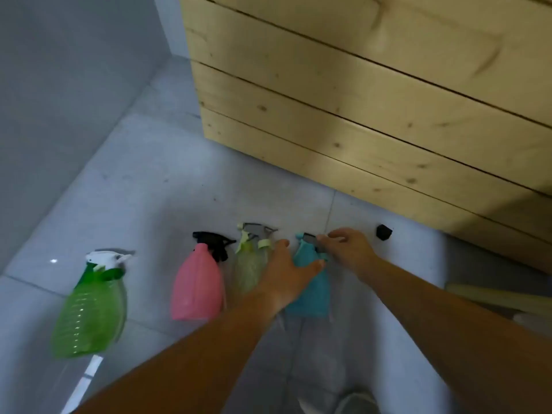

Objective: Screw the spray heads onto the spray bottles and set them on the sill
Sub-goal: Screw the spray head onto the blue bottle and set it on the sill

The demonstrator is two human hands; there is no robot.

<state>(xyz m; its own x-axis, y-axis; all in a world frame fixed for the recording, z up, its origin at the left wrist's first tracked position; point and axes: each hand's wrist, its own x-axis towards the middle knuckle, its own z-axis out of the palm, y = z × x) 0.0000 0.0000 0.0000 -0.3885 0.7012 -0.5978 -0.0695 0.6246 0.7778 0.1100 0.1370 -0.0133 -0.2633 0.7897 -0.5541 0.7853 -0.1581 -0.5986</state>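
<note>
Several spray bottles stand in a row on the pale tiled surface [155,186]. The teal bottle [313,291] is at the right; my left hand [286,270] wraps its body, and my right hand [346,246] pinches its dark spray head [310,239]. To its left stand a pale yellow-green bottle [248,264] with a grey head, a pink bottle [198,288] with a black head [213,242], and farther left a bright green bottle [89,315] with a white head [106,258].
A pale wooden plank-sided box [358,109] rises behind and to the right. A small black cap [383,232] lies on the tiles near its base. A grey wall [59,100] closes the left side. A wooden strip [493,297] lies at the right edge.
</note>
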